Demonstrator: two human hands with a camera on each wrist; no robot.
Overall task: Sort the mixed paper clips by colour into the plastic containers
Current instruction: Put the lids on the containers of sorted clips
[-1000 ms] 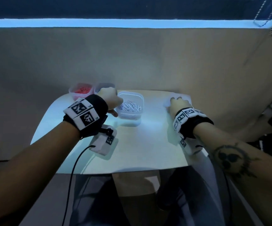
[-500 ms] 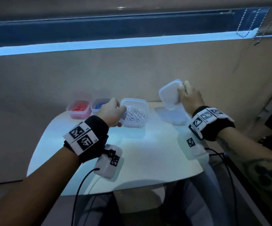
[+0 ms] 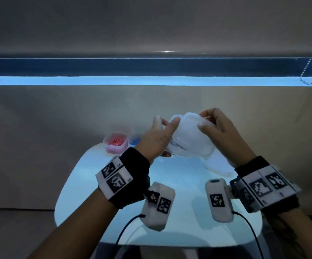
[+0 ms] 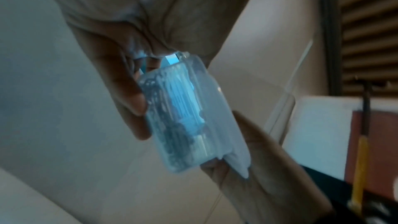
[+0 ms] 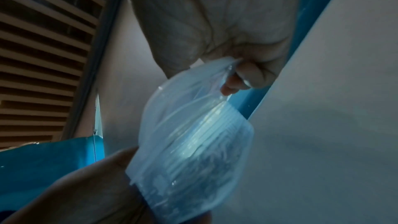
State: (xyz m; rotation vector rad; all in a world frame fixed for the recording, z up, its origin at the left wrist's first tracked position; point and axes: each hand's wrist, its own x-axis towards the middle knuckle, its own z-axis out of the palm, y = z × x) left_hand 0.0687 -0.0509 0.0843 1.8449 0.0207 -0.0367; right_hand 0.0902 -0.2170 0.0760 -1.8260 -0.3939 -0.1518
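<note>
The head view looks forward and down over the white table (image 3: 88,184), far edge toward a wall. Each wrist view looks up, very close, along its own hand. All three share the lidded clear container (image 3: 187,139) (image 4: 185,117) (image 5: 193,151)

Both forearms raised above the table – left hand (image 3: 156,139) and right hand (image 3: 219,131) curled, gripping, facing each other

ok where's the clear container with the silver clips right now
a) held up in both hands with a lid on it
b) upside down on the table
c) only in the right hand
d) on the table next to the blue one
a: the left hand grips the clear container and the right hand holds the lid against it, both raised above the table.
</note>
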